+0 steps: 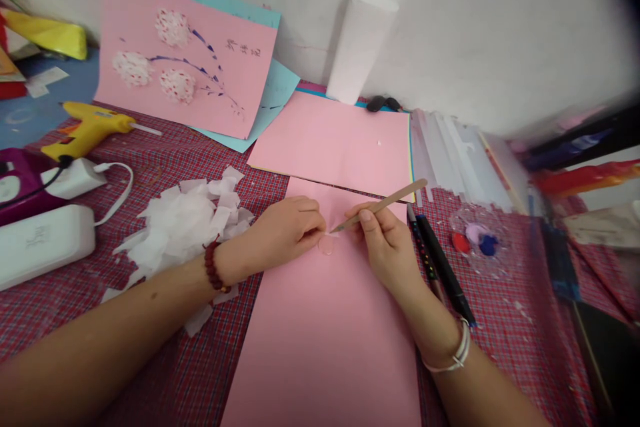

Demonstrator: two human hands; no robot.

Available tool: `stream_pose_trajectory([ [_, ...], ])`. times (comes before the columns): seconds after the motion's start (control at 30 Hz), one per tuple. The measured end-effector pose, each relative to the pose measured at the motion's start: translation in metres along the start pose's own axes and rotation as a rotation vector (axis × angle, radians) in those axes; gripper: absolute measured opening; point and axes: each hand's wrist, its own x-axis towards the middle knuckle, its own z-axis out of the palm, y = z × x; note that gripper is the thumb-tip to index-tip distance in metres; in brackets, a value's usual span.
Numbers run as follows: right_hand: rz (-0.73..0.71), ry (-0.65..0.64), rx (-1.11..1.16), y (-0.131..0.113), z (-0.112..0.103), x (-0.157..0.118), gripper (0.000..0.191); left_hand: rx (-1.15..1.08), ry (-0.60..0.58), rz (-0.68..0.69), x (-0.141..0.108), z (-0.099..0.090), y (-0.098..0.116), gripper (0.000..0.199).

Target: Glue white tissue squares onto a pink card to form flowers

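Observation:
A large sheet of pink paper (pixel 330 333) lies lengthwise before me. My right hand (pixel 383 240) pinches a thin tan stick (pixel 387 202), pointed end down and to the left. Close to that tip, the fingers of my left hand (pixel 293 230) are pinched together over the paper; what they hold, if anything, is too small to make out. A small shiny round patch, perhaps glue (pixel 326 245), shows on the sheet just below the tip. Left of my left hand lies a loose pile of white thin-paper squares (pixel 185 220).
Behind stand a pink picture with white puffy flowers (pixel 175 60) and a white box (pixel 360 47). A yellow glue gun (pixel 93 128) and white power strip (pixel 45 243) are at left. Black markers (pixel 447 267), a clear paint palette (pixel 480 240) and stacked pink paper (pixel 335 140) lie around.

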Motion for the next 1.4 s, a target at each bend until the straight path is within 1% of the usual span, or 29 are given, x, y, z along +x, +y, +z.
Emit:
stream_pose_trajectory([
  [0.27, -0.017, -0.013, -0.038, -0.0010, -0.0007, 0.0007, 0.023, -0.003, 0.009, -0.002, -0.0002, 0.0022, -0.0021, 0.017],
  [0.5, -0.004, -0.021, -0.031, 0.0001, -0.0009, 0.0002, 0.024, -0.007, 0.018, 0.006, 0.0002, 0.0018, -0.0021, 0.017],
  [0.73, -0.016, -0.029, -0.064, -0.0002, -0.0011, 0.0006, 0.023, -0.044, 0.015, 0.011, -0.0001, 0.0023, -0.0029, 0.017],
  [1.1, 0.013, -0.048, -0.042, -0.0020, 0.0002, 0.0011, 0.022, -0.023, 0.015, 0.010, -0.0001, 0.0024, -0.0022, 0.018],
  [1.2, 0.046, -0.007, 0.033, -0.0007, 0.0003, 0.0009, 0.022, -0.023, 0.011, 0.012, -0.0001, 0.0024, -0.0026, 0.019],
  [1.3, 0.078, 0.091, 0.129, 0.0010, -0.0008, 0.0003, 0.023, -0.018, -0.001, 0.005, 0.0000, 0.0026, -0.0036, 0.019],
  [1.4, 0.091, 0.159, 0.157, 0.0016, -0.0023, -0.0005, 0.025, -0.016, -0.012, 0.003, 0.0003, 0.0026, -0.0039, 0.017],
])
